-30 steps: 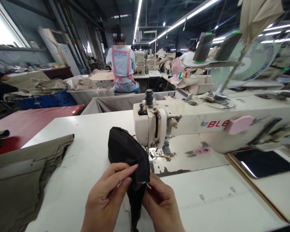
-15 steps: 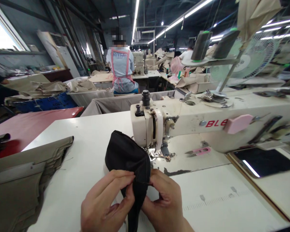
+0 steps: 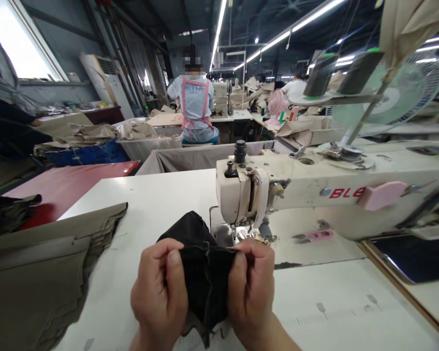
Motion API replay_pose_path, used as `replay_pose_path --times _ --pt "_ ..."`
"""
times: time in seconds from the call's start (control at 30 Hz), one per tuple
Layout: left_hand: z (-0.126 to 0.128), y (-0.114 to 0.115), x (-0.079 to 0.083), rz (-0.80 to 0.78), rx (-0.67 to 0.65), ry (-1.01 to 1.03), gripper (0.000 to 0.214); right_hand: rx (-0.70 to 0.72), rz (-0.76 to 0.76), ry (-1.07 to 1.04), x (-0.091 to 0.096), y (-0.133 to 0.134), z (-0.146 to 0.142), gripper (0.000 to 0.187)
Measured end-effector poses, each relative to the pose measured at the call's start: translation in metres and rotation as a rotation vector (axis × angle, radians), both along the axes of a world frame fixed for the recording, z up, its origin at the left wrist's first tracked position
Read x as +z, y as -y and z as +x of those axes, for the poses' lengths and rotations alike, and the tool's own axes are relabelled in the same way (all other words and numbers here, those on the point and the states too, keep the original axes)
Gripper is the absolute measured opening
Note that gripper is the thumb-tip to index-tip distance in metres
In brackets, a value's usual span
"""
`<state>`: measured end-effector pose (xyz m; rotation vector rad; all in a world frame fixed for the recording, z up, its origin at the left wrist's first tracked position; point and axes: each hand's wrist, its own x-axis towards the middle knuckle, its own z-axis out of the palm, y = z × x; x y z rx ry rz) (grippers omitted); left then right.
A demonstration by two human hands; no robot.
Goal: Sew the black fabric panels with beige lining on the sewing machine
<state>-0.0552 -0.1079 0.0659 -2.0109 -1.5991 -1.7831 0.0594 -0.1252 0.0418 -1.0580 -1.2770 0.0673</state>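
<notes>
A piece of black fabric with seams showing is stretched between my two hands, over the white table in front of the sewing machine. My left hand pinches its left side between thumb and fingers. On the opposite side my right hand grips the fabric the same way. A seam runs down the middle of the cloth, and its upper part rises to a folded point just left of the presser foot. The fabric appears apart from the needle area.
Stacked olive-grey fabric pieces lie at the left. Pink thread snips rest on the machine bed, and a phone lies at the right. Thread cones stand above the machine. Ahead, a co-worker sits with their back to me.
My hands have moved apart and now spread the black fabric, which hung narrow and folded between them before. The seam side faces me now. The view has swung slightly left.
</notes>
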Motion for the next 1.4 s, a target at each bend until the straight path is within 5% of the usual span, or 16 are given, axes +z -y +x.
replay_pose_path --times 0.13,0.3,0.4,0.47,0.63,0.77,0.87,1.03,1.13,1.2,1.3,1.4 --pt "-0.023 0.005 -0.001 -0.143 -0.171 -0.113 0.011 0.117 -0.081 0.055 -0.001 0.007 0.005 0.026" --pt "-0.018 0.019 0.004 -0.343 -0.213 0.237 0.01 0.539 -0.562 -0.204 0.005 0.01 0.017 0.013" --pt "-0.013 0.025 0.007 -0.551 -0.296 0.437 0.025 0.639 -0.453 -0.382 0.008 0.009 0.019 0.022" --pt "-0.014 0.026 0.009 -0.623 -0.353 0.384 0.028 0.702 -0.332 -0.542 0.008 0.012 0.018 0.022" --pt "-0.017 0.028 0.016 -0.488 -0.185 0.303 0.042 0.61 -0.296 -0.573 -0.01 0.03 0.01 0.022" --pt "-0.003 0.03 0.019 -0.528 -0.267 0.462 0.044 0.623 -0.271 -0.438 -0.024 0.04 -0.004 0.016" --pt "0.003 0.03 0.017 -0.424 -0.215 0.36 0.047 0.438 -0.214 -0.465 -0.023 0.039 -0.007 0.012" --pt "-0.028 0.026 0.011 -0.233 -0.206 0.076 0.053 0.292 -0.086 -0.065 -0.011 0.026 0.029 0.007" --pt "-0.05 0.022 0.012 -0.264 -0.251 0.008 0.06 0.208 -0.114 -0.14 -0.004 0.022 0.053 0.011" --pt "-0.052 0.022 0.012 -0.283 -0.234 -0.011 0.053 0.301 -0.201 -0.139 -0.002 0.024 0.058 0.012" --pt "-0.036 0.025 0.011 -0.377 -0.178 0.077 0.046 0.53 -0.27 -0.042 -0.006 0.031 0.044 0.05" --pt "-0.018 0.029 0.011 -0.472 -0.216 0.192 0.048 0.529 -0.294 -0.19 -0.014 0.036 0.018 0.018"
